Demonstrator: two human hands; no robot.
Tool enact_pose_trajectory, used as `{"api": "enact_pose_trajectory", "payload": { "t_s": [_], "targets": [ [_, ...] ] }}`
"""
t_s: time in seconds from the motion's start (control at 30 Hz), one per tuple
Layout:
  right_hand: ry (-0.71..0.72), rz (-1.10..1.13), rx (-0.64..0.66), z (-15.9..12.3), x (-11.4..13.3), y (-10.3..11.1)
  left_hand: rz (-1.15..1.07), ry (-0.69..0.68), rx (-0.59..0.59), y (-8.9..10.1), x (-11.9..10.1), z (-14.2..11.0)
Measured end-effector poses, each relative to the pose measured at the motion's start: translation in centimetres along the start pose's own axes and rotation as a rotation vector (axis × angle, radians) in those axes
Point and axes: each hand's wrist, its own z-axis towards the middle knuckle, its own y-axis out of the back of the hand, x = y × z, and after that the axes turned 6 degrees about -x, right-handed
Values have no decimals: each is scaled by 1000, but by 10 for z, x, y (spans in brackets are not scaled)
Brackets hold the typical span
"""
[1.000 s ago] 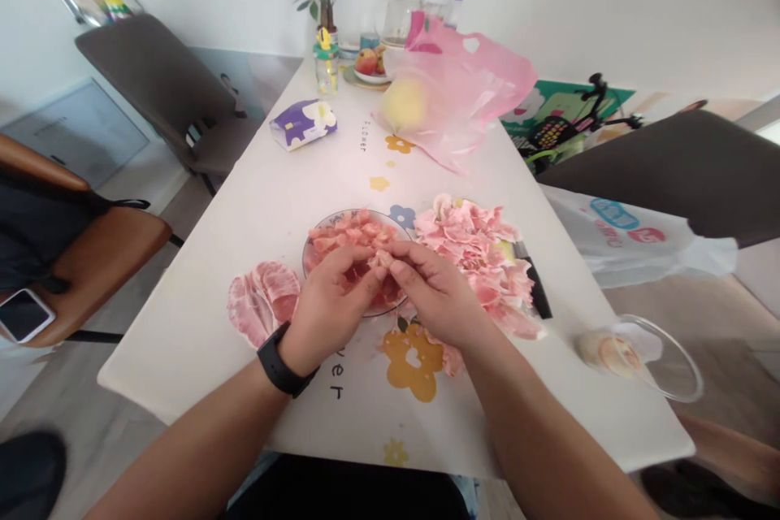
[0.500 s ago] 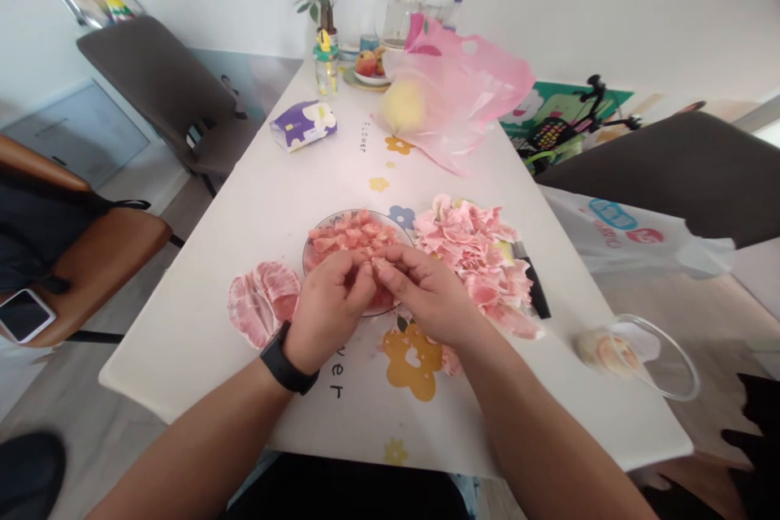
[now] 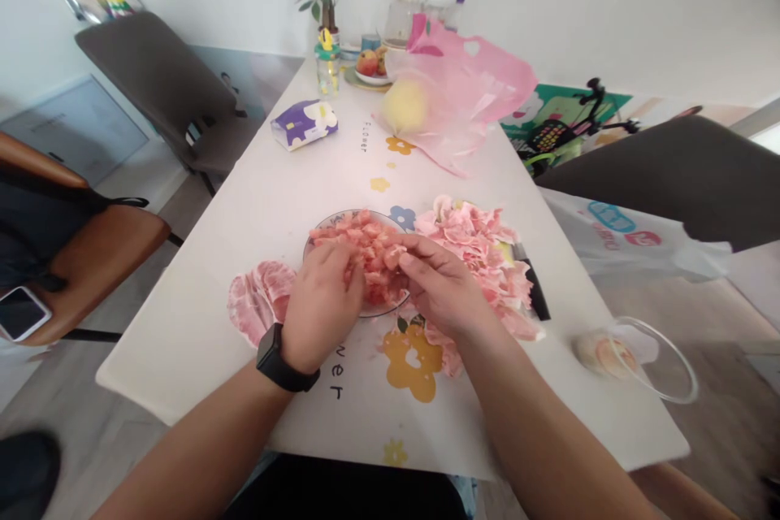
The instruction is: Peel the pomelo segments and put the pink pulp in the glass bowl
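Note:
A round plate (image 3: pixel 317 221) with a dark rim carries a heap of pink pomelo flesh (image 3: pixel 359 234). My left hand (image 3: pixel 326 292), a black band at its wrist, is over the plate's left side with its fingers curled down at the flesh. Its fingertips are partly hidden, so what they grip is unclear. Above the right edge, my right hand (image 3: pixel 442 280) pinches a small piece of pomelo flesh (image 3: pixel 395 257) between thumb and fingers. Left of the plate lie peeled pomelo segments (image 3: pixel 253 305). Pale pink pomelo membranes (image 3: pixel 475 252) are piled to the right.
A black handle (image 3: pixel 537 291) sticks out beside the membranes. Near the right edge is a clear plastic container (image 3: pixel 630 357). A pink plastic bag (image 3: pixel 469 89) with a yellow round fruit, a purple tissue pack (image 3: pixel 305 123) and a fruit plate (image 3: pixel 373 79) stand farther back.
My hands have come apart after meeting above the plate. The left has moved left and down to the flesh; the right has shifted slightly right with a piece in its fingers.

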Motion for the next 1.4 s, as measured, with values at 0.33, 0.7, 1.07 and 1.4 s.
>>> {"api": "enact_pose_trajectory", "payload": {
  "t_s": [0.33,0.7,1.07,1.4],
  "targets": [
    [228,-165,22,-2,0,-7,-370,118,8,1,-8,-6],
    [555,-667,-202,-15,1,-17,-626,316,67,-3,-5,-5],
    [407,-706,-250,-19,9,-21,-318,100,54,1,-10,-6],
    [358,-782,-269,-18,4,-28,-105,-125,-35,-6,-9,-11]
  ]
}}
